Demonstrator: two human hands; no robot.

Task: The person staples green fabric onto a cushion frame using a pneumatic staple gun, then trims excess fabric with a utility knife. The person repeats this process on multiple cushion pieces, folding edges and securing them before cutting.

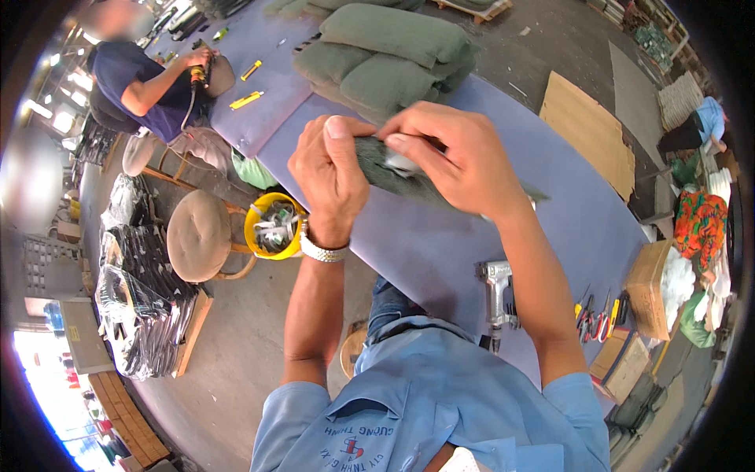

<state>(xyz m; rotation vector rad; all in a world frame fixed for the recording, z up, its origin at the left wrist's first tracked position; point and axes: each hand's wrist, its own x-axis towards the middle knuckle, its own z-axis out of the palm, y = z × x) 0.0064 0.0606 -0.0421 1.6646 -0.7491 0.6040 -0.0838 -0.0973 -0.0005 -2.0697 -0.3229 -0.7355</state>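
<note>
Above the purple-blue table, both hands hold a dark green fabric piece (410,187) with a whitish patch near its middle. My left hand (329,173) is closed around its left end, thumb raised on top and a metal-banded watch at the wrist. Bent over the piece from the right, my right hand (464,157) pinches at the edge beside the whitish patch; the fingertips of both hands nearly meet. What exactly lies between the right fingertips is hidden. A silver staple gun (497,291) lies on the table below my right forearm.
Green cushions (393,59) are stacked on the table's far side. Pliers and scissors (602,318) lie at the right edge near a cardboard box (651,287). A yellow bucket (253,228) and round stool (199,236) stand left. A co-worker (145,90) works with a tool at far left.
</note>
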